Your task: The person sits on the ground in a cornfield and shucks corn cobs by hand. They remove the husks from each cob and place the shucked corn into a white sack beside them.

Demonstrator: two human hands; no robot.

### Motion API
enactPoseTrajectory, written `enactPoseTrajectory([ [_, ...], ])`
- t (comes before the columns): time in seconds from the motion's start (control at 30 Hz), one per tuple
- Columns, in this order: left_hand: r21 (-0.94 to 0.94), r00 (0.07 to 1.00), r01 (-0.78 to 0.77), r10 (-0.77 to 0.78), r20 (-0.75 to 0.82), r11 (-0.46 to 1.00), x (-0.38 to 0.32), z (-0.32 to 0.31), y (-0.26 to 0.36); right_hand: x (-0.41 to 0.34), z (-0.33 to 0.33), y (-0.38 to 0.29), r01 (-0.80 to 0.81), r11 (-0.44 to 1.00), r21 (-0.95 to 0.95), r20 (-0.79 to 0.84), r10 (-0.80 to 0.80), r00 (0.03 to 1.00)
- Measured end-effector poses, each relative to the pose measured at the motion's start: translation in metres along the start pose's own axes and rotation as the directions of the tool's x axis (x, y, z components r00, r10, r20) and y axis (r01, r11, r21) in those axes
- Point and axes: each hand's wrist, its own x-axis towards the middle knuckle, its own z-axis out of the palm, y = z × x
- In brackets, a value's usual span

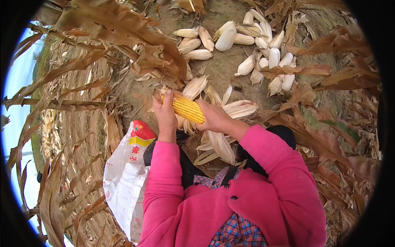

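Observation:
Between my hands is a bare ear of yellow corn [187, 108], its kernels showing and dry silk at its left tip. My left hand [165, 113] grips the silky end, thumb laid along the top. Around the thicker lower right end, the fingers of my right hand [216, 117] are closed. Pale stripped corn husks [239, 108] lie on the soil beyond and under my hands, and more loose husks [220, 145] spread below my right wrist, between my legs.
Several ears still in husks [226, 37] lie on the soil [216, 68] ahead, with another cluster [277, 68] to the right. A white woven sack [123, 182] bearing print lies by my left leg. Dry corn stalks and leaves [71, 105] rise on both sides.

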Motion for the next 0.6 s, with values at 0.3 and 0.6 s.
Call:
enactPoseTrajectory([
  [0.3,-0.019,0.985,0.172,-0.172,0.034,0.985,0.001,-0.002,0.019,-0.003,0.0,0.012,0.015,0.997,-0.081,0.007,-0.014,1.0],
  [0.6,0.597,0.992,-0.107,0.13,0.006,0.795,0.032,-0.064,0.02,-0.002,-0.009,0.015,-0.092,0.989,0.117,-0.058,0.099,0.993],
])
